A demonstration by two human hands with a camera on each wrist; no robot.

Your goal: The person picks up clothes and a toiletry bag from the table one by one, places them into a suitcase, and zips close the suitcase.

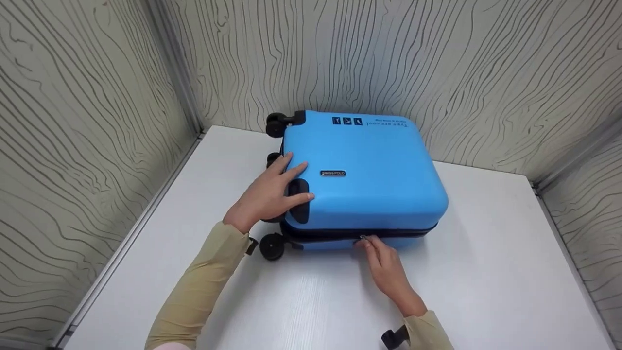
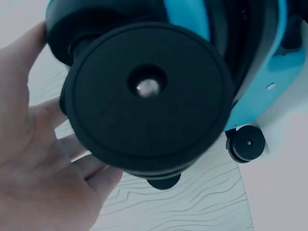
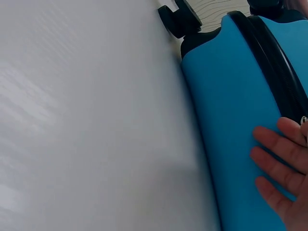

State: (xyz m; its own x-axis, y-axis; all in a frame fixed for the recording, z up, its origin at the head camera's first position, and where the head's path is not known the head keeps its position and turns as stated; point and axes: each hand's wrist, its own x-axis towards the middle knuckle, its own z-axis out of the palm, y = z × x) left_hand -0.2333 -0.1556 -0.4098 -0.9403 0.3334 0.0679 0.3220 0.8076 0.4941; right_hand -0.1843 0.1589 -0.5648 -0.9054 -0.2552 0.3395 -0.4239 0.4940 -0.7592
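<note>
A blue hard-shell suitcase (image 1: 374, 160) lies flat on the white table, its wheeled end to the left. My left hand (image 1: 266, 194) rests with spread fingers on the shell's near left corner, by a black corner guard (image 1: 299, 214). In the left wrist view a black wheel (image 2: 149, 120) fills the middle and covers part of that hand's fingers. At the near side my right hand (image 1: 388, 267) pinches a small metal zipper pull (image 1: 362, 237) on the black zipper (image 1: 335, 234). The right wrist view shows its other fingers (image 3: 276, 144) extended along the lower shell.
Patterned wood-grain panels (image 1: 311, 58) stand behind the table (image 1: 486, 272) and on both sides. Several black wheels, such as the near one (image 1: 271, 246), stick out from the suitcase's left end. White tabletop extends in front and to the right.
</note>
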